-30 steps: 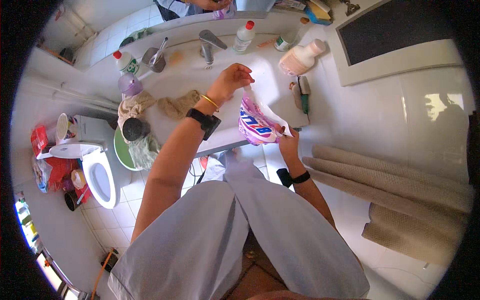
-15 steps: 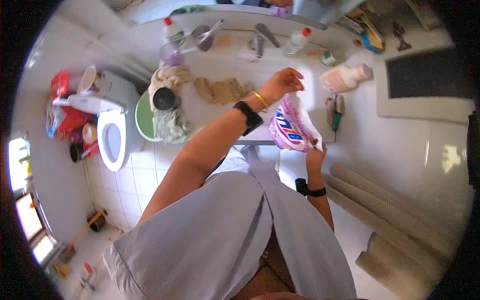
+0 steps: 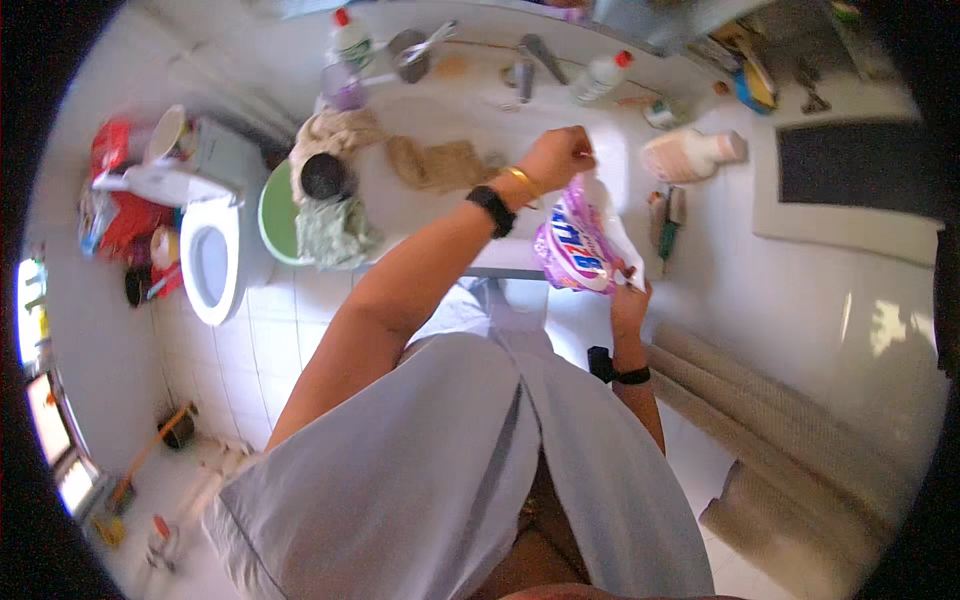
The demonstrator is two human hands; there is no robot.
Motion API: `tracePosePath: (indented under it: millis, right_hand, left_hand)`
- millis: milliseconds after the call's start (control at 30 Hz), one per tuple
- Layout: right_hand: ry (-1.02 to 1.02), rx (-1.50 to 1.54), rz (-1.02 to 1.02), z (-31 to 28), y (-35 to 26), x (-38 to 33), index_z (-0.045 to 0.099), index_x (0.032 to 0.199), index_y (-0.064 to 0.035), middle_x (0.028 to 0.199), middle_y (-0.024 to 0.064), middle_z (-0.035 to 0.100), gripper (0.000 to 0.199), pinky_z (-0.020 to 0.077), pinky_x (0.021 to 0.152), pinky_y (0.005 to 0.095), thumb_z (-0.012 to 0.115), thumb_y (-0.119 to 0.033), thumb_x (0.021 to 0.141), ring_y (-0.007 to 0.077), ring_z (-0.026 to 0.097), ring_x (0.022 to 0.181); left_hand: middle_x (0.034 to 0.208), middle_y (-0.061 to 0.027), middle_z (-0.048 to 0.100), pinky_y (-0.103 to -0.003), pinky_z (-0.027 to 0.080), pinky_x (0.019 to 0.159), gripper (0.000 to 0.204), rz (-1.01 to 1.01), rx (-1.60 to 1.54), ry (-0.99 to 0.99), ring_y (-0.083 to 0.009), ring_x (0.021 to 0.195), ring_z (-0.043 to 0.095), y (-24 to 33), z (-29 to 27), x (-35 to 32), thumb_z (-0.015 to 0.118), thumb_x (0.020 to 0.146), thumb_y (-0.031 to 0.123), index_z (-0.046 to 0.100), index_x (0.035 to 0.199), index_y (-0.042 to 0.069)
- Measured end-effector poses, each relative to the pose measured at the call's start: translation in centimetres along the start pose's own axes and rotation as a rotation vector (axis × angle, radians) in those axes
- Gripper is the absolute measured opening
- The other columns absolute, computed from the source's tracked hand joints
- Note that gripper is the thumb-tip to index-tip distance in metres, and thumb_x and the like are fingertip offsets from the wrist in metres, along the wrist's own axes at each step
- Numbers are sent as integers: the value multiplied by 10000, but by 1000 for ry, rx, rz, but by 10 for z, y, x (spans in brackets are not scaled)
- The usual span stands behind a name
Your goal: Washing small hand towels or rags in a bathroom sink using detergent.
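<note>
A purple and white plastic pouch (image 3: pixel 578 240) hangs over the front edge of a white washbasin (image 3: pixel 470 205). My right hand (image 3: pixel 628 296) grips the pouch from below. My left hand (image 3: pixel 556 156), with a gold bangle and a black wristband, pinches the pouch's top corner above the basin. A brown cloth (image 3: pixel 437 163) lies in the basin just left of my left hand.
A tap (image 3: pixel 523 78), bottles (image 3: pixel 602 74) and a cup with a brush (image 3: pixel 410 52) stand on the basin's rear ledge. A pale bottle (image 3: pixel 690 155) lies at right. A toilet (image 3: pixel 206 258) and a green basin of laundry (image 3: pixel 320 220) are at left. Rolled mats (image 3: pixel 790 440) lie at right.
The view has shifted, so the basin and toilet sit further right and lower in the picture. My left hand has risen slightly on the pouch's top; my right hand still holds it.
</note>
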State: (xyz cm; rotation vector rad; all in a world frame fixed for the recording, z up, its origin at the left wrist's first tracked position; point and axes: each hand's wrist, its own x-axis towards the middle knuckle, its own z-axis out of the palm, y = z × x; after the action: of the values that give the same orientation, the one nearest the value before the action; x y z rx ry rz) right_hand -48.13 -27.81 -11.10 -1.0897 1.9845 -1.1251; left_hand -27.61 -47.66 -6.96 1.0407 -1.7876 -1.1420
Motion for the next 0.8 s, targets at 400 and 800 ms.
tracePosePath:
  millis: [400,800]
  right_hand:
    - [-51,316,36,5,-26,-9,645,1052,6,888,30,650,251,489,685,255,670,-122,838,98,568,761]
    - [-636,-191,-102,-51,-83,4,365,1322,41,1191,157,560,718,460,889,338,736,-211,760,228,568,1034]
  left_hand:
    - [760,-137,645,-318,485,634,116,127,34,-239,-219,682,622,10,-12,11,606,832,116,591,874,10]
    - [719,-141,644,-336,480,600,233,-55,226,-292,-235,655,636,13,-6,8,571,883,237,610,872,8]
